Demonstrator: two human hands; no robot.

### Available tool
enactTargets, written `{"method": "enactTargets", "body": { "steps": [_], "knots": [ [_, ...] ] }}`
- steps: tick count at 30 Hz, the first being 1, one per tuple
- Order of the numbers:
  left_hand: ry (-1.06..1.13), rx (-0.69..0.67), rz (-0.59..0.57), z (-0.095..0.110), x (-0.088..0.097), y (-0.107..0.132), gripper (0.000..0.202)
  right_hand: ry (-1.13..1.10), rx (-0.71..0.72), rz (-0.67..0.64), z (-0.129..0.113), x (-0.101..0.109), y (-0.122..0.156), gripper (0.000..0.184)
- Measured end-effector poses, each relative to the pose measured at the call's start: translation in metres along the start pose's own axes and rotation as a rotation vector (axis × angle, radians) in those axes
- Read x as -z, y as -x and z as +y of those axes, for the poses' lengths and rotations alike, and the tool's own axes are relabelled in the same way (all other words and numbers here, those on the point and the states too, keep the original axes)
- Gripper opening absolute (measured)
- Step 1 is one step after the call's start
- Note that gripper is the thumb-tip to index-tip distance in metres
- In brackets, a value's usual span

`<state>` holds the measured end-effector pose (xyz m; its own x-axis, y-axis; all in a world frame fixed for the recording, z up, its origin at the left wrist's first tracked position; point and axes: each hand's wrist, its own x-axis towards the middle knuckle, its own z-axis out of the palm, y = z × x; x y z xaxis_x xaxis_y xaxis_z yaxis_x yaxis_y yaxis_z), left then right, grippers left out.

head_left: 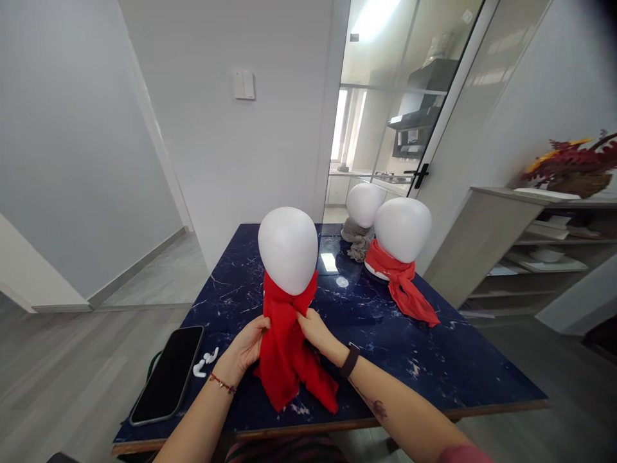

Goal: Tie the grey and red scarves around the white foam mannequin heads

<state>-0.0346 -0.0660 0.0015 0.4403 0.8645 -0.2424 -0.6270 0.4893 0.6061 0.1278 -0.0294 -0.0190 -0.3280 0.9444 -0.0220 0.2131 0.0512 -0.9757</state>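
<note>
A white foam mannequin head (288, 247) stands on the dark blue marble table (434, 360) in front of me, with a red scarf (289, 360) wrapped at its neck and hanging down to the table. My left hand (248, 347) grips the scarf's left edge, fingers closed on the cloth. My right hand (315, 331) pinches the scarf's right side just below the neck. A black band sits on my right wrist and a red bracelet on my left.
Two more white heads stand farther back: one with a red scarf (402, 231) and one with a grey scarf (364, 206). A black phone (168, 382) and white earbuds (205, 363) lie at the table's left front. Shelves (544, 251) stand to the right.
</note>
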Motion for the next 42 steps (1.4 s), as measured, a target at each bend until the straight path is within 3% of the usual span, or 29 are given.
{"method": "enactTargets", "body": {
  "steps": [4,8,10,15,18,23,28,33,37,42],
  "knots": [
    [-0.272,-0.164,0.078,-0.008,-0.002,-0.003,0.035,-0.372,-0.112,-0.089,0.0,-0.006,0.002,0.026],
    [-0.768,-0.532,0.275,-0.01,-0.002,-0.007,0.022,-0.659,-0.134,-0.161,-0.006,-0.009,0.006,0.025],
    [-0.886,-0.599,0.316,-0.011,-0.002,-0.009,0.025,-0.732,-0.179,-0.175,-0.007,-0.01,0.006,0.021],
    [-0.806,-0.471,0.269,-0.016,-0.002,-0.011,0.041,-0.792,-0.363,-0.176,-0.009,-0.01,0.006,0.013],
    [-0.913,-0.431,0.251,-0.019,0.001,-0.012,0.047,-0.82,-0.421,-0.195,-0.01,-0.006,0.006,0.022],
    [-1.056,-0.458,0.3,-0.02,0.004,-0.013,0.046,-0.84,-0.315,-0.261,-0.014,-0.003,0.01,0.035],
    [-0.759,-0.25,0.249,-0.015,-0.004,-0.006,0.043,-0.652,-0.266,-0.325,-0.015,0.003,0.009,0.048],
    [-0.497,-0.096,0.123,-0.008,-0.008,0.0,0.033,-0.424,-0.372,-0.364,-0.013,0.033,-0.001,0.036],
    [-0.419,-0.113,0.206,-0.006,-0.004,-0.003,0.023,-0.162,-0.381,-0.457,-0.013,0.052,-0.006,0.016],
    [-0.284,-0.055,0.179,-0.005,-0.003,-0.005,0.026,-0.131,-0.324,-0.28,-0.016,0.058,-0.007,0.003]
  ]
}}
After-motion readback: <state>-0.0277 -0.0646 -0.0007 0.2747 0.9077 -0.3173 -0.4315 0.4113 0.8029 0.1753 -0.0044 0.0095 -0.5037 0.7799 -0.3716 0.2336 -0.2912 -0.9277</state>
